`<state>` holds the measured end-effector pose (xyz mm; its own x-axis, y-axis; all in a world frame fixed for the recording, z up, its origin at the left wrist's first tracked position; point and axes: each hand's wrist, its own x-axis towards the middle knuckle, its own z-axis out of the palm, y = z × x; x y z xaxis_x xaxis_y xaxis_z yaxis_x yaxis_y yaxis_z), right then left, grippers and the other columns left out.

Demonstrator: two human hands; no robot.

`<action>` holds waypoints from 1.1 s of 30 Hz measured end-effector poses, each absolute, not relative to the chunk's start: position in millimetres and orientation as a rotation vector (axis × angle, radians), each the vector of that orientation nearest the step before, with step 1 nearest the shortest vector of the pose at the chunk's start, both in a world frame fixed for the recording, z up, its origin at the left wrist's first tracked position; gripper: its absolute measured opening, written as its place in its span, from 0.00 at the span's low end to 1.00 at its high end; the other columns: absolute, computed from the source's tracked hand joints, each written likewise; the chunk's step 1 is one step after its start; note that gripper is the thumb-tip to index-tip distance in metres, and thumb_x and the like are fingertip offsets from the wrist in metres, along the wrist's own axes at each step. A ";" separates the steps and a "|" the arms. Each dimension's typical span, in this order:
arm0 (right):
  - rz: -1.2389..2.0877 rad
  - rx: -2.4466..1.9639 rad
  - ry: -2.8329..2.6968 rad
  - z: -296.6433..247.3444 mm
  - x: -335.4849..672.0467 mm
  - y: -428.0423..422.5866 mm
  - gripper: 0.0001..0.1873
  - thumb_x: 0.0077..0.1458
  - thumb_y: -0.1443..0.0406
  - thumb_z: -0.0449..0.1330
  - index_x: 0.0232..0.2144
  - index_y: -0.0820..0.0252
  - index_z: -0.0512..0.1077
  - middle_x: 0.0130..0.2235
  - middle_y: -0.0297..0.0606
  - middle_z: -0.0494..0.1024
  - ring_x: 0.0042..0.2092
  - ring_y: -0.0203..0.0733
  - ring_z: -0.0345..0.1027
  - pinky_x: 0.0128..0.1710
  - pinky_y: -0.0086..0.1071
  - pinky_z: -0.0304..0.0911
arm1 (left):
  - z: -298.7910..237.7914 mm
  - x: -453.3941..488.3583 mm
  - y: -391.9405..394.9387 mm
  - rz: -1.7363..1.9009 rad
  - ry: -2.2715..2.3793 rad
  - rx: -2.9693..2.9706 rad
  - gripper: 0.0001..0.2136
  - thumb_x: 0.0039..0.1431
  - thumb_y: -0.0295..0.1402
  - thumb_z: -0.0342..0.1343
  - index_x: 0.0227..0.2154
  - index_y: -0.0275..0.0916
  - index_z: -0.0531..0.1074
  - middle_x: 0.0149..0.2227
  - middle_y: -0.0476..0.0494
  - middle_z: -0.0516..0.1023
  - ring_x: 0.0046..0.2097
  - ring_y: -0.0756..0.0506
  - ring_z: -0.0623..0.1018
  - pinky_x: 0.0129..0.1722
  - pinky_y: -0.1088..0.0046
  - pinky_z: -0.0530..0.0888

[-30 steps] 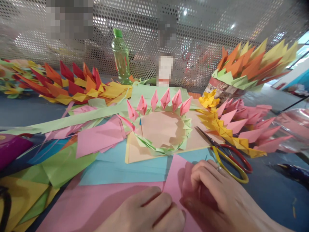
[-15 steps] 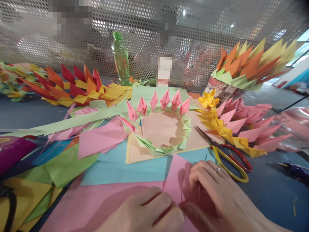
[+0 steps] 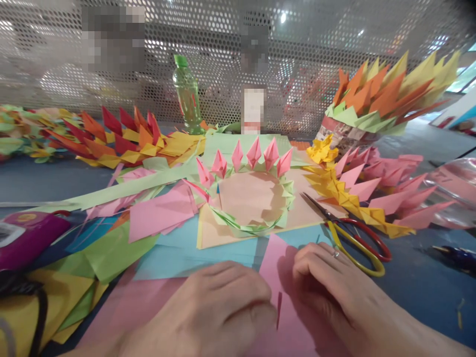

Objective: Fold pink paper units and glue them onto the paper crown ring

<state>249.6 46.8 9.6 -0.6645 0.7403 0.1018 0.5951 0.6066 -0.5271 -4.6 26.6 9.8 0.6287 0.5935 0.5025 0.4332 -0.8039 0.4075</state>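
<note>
My left hand rests low in the middle with its fingers curled on a pink piece of paper. At that paper's right side is my right hand, fingers bent and closed at the sheet, a ring on one finger. A dark crease or slit shows between the hands; the fingertips are mostly hidden. Beyond them lies a pale green folded-paper ring, with several pink pointed paper petals standing along its back. Scissors with red and yellow handles lie just beyond my right hand.
Blue sheets and pink sheets lie to the left, by a purple object. Folded-paper pieces in red and orange, and yellow and pink, flank the ring. A green bottle stands behind, before a perforated metal screen.
My left hand has moved up and slightly left, away from my right hand. The pink paper's raised right part now lies flatter. The view has shifted slightly.
</note>
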 end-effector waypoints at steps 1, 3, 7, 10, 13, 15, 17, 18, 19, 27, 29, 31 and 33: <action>0.653 -1.080 -2.519 8.9 250.0 46.1 0.13 0.61 0.78 0.49 0.36 0.54 0.59 0.38 0.34 0.70 0.38 0.43 0.62 0.37 0.38 0.58 | 12.6 -5.4 28.1 0.966 0.880 2.589 0.16 0.76 0.26 0.40 0.45 0.38 0.74 0.42 0.45 0.81 0.45 0.48 0.79 0.47 0.73 0.75; 0.657 -1.065 -2.505 8.6 250.1 44.8 0.13 0.61 0.78 0.49 0.37 0.54 0.60 0.38 0.34 0.70 0.38 0.43 0.63 0.37 0.38 0.59 | 14.8 -7.1 32.3 0.988 0.930 2.557 0.15 0.76 0.27 0.40 0.48 0.38 0.73 0.47 0.46 0.80 0.49 0.50 0.78 0.51 0.77 0.73; 0.692 -1.076 -2.495 8.9 249.2 43.0 0.13 0.62 0.77 0.48 0.38 0.54 0.62 0.41 0.35 0.72 0.41 0.44 0.65 0.41 0.40 0.62 | 13.9 -9.1 42.3 0.867 0.813 2.597 0.16 0.72 0.24 0.42 0.50 0.41 0.74 0.53 0.49 0.78 0.55 0.52 0.75 0.56 0.81 0.69; 0.680 -1.075 -2.502 7.1 248.8 42.3 0.12 0.64 0.77 0.48 0.39 0.54 0.63 0.42 0.36 0.72 0.42 0.44 0.65 0.42 0.40 0.62 | 14.6 -9.2 45.7 0.844 0.765 2.590 0.14 0.72 0.23 0.44 0.44 0.40 0.75 0.50 0.50 0.77 0.53 0.52 0.75 0.54 0.79 0.69; 0.667 -1.054 -2.465 6.7 247.3 41.5 0.12 0.64 0.76 0.49 0.38 0.54 0.63 0.41 0.35 0.73 0.41 0.43 0.67 0.41 0.39 0.64 | 16.1 -9.5 43.0 0.858 0.712 2.615 0.13 0.72 0.24 0.47 0.34 0.37 0.75 0.45 0.47 0.78 0.46 0.49 0.76 0.49 0.75 0.72; 0.685 -1.035 -2.408 9.9 245.5 39.8 0.12 0.65 0.75 0.49 0.37 0.53 0.64 0.39 0.34 0.74 0.41 0.41 0.69 0.40 0.36 0.66 | 17.0 -9.7 38.3 0.838 0.705 2.650 0.14 0.73 0.25 0.46 0.34 0.36 0.75 0.41 0.46 0.78 0.43 0.48 0.76 0.48 0.72 0.73; 0.659 -0.986 -2.359 15.4 244.4 36.7 0.12 0.64 0.75 0.50 0.38 0.53 0.66 0.39 0.34 0.76 0.40 0.40 0.71 0.41 0.35 0.68 | 17.9 -9.3 32.8 0.794 0.731 2.688 0.16 0.74 0.25 0.43 0.35 0.35 0.75 0.38 0.45 0.78 0.41 0.47 0.76 0.46 0.70 0.74; 0.622 -0.954 -2.345 18.2 244.5 34.7 0.13 0.63 0.76 0.51 0.39 0.52 0.67 0.39 0.35 0.77 0.40 0.40 0.72 0.42 0.34 0.69 | 18.4 -8.8 30.2 0.774 0.750 2.708 0.16 0.74 0.24 0.42 0.36 0.35 0.76 0.37 0.45 0.78 0.41 0.46 0.77 0.45 0.69 0.75; 0.569 -0.923 -2.338 20.5 245.1 32.7 0.14 0.62 0.76 0.51 0.41 0.52 0.68 0.40 0.36 0.78 0.40 0.41 0.73 0.43 0.34 0.70 | 18.9 -8.2 28.0 0.751 0.769 2.730 0.17 0.74 0.24 0.42 0.37 0.35 0.76 0.36 0.44 0.78 0.40 0.46 0.77 0.44 0.68 0.75; 0.371 -0.521 -2.487 4.3 249.7 33.8 0.12 0.69 0.68 0.52 0.46 0.56 0.76 0.40 0.38 0.84 0.39 0.41 0.76 0.41 0.34 0.73 | 25.7 -7.3 25.6 0.626 0.796 2.700 0.13 0.67 0.18 0.48 0.32 0.37 0.74 0.33 0.46 0.78 0.35 0.48 0.75 0.38 0.72 0.75; 0.305 -0.529 -2.498 -0.3 248.2 35.2 0.13 0.71 0.67 0.52 0.45 0.56 0.76 0.41 0.38 0.84 0.40 0.40 0.76 0.40 0.33 0.73 | 25.0 -8.5 29.2 0.655 0.746 2.632 0.11 0.66 0.18 0.51 0.35 0.37 0.75 0.35 0.47 0.78 0.36 0.49 0.75 0.38 0.74 0.74; 0.256 -0.510 -2.516 -1.4 247.1 35.5 0.15 0.72 0.65 0.50 0.45 0.55 0.77 0.41 0.37 0.84 0.41 0.40 0.77 0.43 0.32 0.73 | 22.6 -9.2 33.0 0.693 0.710 2.552 0.10 0.67 0.19 0.52 0.35 0.37 0.75 0.36 0.48 0.78 0.37 0.50 0.76 0.37 0.77 0.72; 0.247 -0.470 -2.546 -0.1 247.0 35.0 0.17 0.73 0.64 0.48 0.46 0.55 0.77 0.40 0.37 0.84 0.42 0.41 0.77 0.46 0.33 0.73 | 20.2 -9.5 35.9 0.698 0.702 2.479 0.10 0.68 0.20 0.53 0.34 0.38 0.76 0.35 0.49 0.77 0.37 0.52 0.75 0.35 0.79 0.71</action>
